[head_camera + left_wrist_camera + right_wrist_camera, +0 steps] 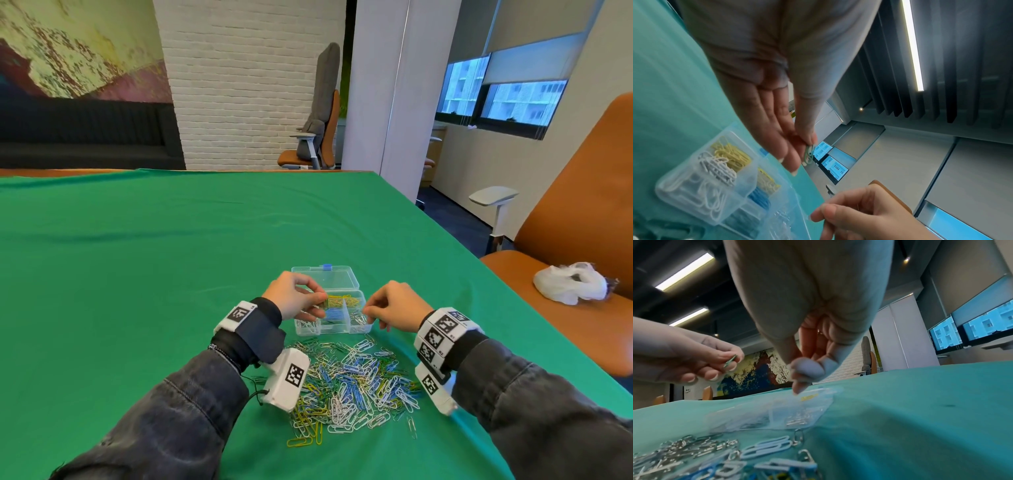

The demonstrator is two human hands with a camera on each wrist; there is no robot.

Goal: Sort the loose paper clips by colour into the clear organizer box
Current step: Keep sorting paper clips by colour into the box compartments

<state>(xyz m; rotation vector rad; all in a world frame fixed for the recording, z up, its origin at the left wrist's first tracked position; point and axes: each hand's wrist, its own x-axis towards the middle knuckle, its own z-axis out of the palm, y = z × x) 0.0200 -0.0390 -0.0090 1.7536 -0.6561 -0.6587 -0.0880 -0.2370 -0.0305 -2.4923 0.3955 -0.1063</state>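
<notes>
The clear organizer box (342, 330) stands open on the green cloth, its lid tipped back. Its compartments hold yellow clips (731, 154), white clips (701, 199), blue clips (758, 198) and silver ones. My left hand (320, 299) hovers over the box's left side and pinches green paper clips (808, 154) between thumb and fingertips. My right hand (368, 311) hangs over the right-hand silver compartment with thumb against curled fingers; no clip shows between them. The pile of loose mixed clips (356, 383) lies just in front of the box, between my wrists.
The green cloth (171, 274) covers the whole table; its right edge runs diagonally close to my right arm. An orange chair with a white plastic bag (568, 282) stands beyond that edge. A white armrest (493, 197) is farther back.
</notes>
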